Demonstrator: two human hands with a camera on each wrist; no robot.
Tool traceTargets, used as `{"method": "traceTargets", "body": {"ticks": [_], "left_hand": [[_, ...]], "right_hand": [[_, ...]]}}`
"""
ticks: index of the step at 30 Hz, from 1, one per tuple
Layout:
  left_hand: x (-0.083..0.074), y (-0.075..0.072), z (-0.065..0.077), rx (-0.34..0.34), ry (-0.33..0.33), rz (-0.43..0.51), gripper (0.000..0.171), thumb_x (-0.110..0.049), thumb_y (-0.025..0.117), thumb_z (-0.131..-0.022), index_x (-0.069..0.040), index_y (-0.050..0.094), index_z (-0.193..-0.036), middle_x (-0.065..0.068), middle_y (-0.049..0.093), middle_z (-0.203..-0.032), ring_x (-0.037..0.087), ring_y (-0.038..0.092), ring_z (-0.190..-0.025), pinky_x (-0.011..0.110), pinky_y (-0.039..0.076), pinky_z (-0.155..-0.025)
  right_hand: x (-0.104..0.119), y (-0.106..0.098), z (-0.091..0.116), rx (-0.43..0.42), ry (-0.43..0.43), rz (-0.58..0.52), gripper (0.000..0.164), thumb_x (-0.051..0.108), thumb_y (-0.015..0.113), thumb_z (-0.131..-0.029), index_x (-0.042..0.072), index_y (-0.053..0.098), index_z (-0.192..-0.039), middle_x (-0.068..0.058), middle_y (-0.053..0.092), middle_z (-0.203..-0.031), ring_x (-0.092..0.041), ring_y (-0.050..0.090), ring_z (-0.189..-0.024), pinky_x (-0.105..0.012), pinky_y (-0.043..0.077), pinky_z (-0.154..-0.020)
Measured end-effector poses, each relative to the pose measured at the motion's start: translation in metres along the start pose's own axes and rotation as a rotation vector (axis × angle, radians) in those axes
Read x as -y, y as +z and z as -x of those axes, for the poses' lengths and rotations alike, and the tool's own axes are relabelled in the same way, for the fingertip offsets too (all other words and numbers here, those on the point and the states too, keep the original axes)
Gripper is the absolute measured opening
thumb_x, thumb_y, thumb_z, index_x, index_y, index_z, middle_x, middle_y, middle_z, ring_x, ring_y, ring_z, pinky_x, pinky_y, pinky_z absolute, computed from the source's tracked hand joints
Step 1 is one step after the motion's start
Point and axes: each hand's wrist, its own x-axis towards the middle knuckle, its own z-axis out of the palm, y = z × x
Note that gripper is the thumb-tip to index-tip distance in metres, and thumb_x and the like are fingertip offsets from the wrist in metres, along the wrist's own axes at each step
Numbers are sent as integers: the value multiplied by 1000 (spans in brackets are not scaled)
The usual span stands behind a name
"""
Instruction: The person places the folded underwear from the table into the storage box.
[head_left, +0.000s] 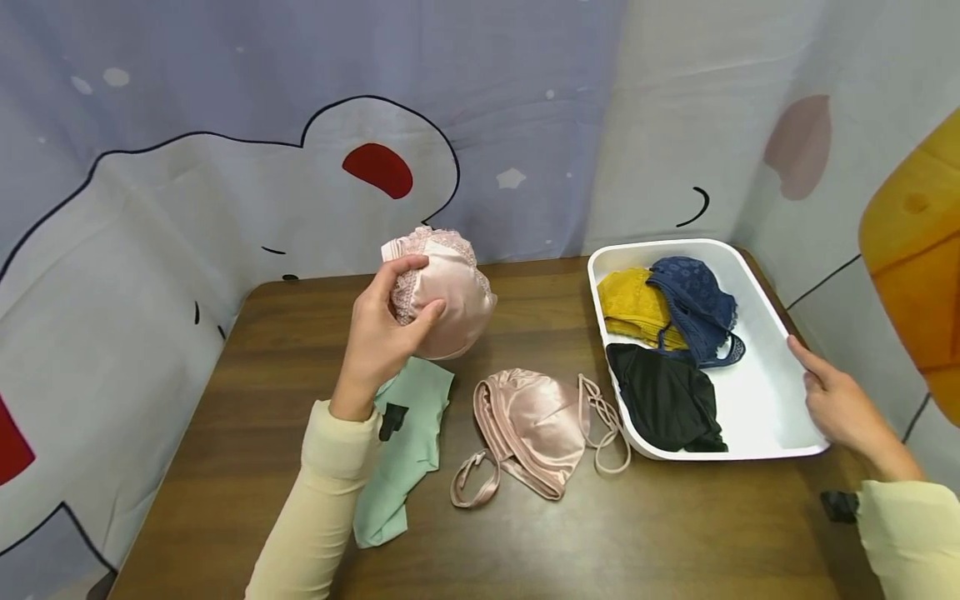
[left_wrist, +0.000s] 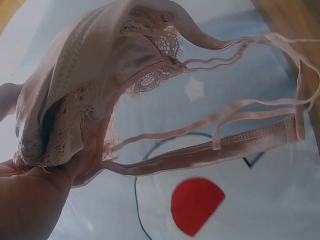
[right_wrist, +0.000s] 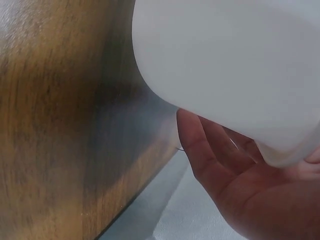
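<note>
Above the table, my left hand [head_left: 381, 329] holds a folded pale pink lace-trimmed bra [head_left: 453, 304], pinched between thumb and fingers. In the left wrist view, straps and a band hang out from the bra [left_wrist: 100, 60]. My right hand [head_left: 846, 408] grips the right rim of a white tray [head_left: 761, 417]. The right wrist view has its fingers [right_wrist: 197, 142] against the outside of the tray wall [right_wrist: 225, 65]. Inside the tray lie a yellow garment [head_left: 630, 302], a navy lace bra [head_left: 690, 296] and a black garment [head_left: 667, 400], mostly on the left side.
A pink satin bra [head_left: 536, 417] with loose straps lies on the wooden table [head_left: 600, 533], left of the tray. Beside it is a mint green garment [head_left: 420, 408], partly hidden by my left forearm. A printed curtain [head_left: 525, 125] stands behind the table.
</note>
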Motion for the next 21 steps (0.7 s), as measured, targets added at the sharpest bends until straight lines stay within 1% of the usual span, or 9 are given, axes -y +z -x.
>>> {"method": "traceTargets", "body": {"ticks": [4, 5, 9, 11, 13, 16, 17, 21], "left_hand": [[0, 13, -4, 19, 48, 24, 49, 0, 77, -75, 0, 56, -120, 8, 60, -117, 21, 56, -98, 30, 44, -84], [-1, 17, -4, 27, 63, 30, 49, 0, 77, -75, 0, 56, -120, 8, 60, -117, 21, 57, -99, 31, 45, -85], [-6, 32, -8, 53, 112, 46, 48, -2, 76, -76, 0, 55, -120, 8, 60, -117, 21, 57, -100, 33, 45, -85], [-8, 40, -10, 63, 130, 56, 48, -2, 76, -76, 0, 55, -120, 9, 60, -117, 21, 57, -100, 34, 45, -85], [-12, 47, -11, 74, 141, 70, 48, -3, 76, -77, 0, 55, -120, 9, 60, -117, 20, 57, -99, 33, 45, -84], [-19, 60, -14, 95, 166, 91, 47, -4, 76, -77, 0, 56, -119, 9, 61, -116, 19, 57, -99, 33, 45, -84], [-22, 64, -15, 105, 176, 99, 46, -4, 76, -77, 0, 56, -118, 9, 61, -116, 19, 57, -100, 33, 45, -85], [-32, 82, -17, 149, 229, 125, 46, -5, 75, -77, 1, 55, -118, 10, 60, -116, 18, 57, -104, 32, 44, -88]], "right_hand": [[1, 0, 0, 4, 3, -2, 51, 8, 23, -100, 10, 12, -150, -40, 17, -141, -50, 36, -104, -62, 30, -80], [1, 1, 0, 2, 2, 2, 51, 8, 23, -100, 10, 12, -150, -40, 18, -141, -48, 36, -101, -60, 30, -79], [1, 2, 0, 3, 5, 11, 51, 8, 22, -100, 11, 12, -150, -39, 18, -142, -48, 36, -103, -60, 30, -79], [1, 3, 0, 5, 8, 9, 52, 8, 22, -100, 12, 11, -150, -39, 17, -142, -50, 36, -107, -61, 30, -81], [1, 2, 0, 9, 10, -3, 51, 9, 21, -100, 13, 11, -150, -38, 16, -143, -53, 34, -114, -65, 29, -86], [1, 1, -1, 9, 7, -27, 51, 9, 21, -100, 12, 11, -150, -38, 15, -143, -58, 26, -123, -69, 21, -94], [0, 1, -1, 10, 5, -32, 50, 9, 22, -101, 11, 11, -150, -37, 14, -143, -58, 24, -124, -69, 19, -94], [1, 0, -2, 8, 5, -29, 50, 9, 22, -101, 11, 12, -150, -38, 15, -143, -58, 25, -123, -69, 20, -94]]}}
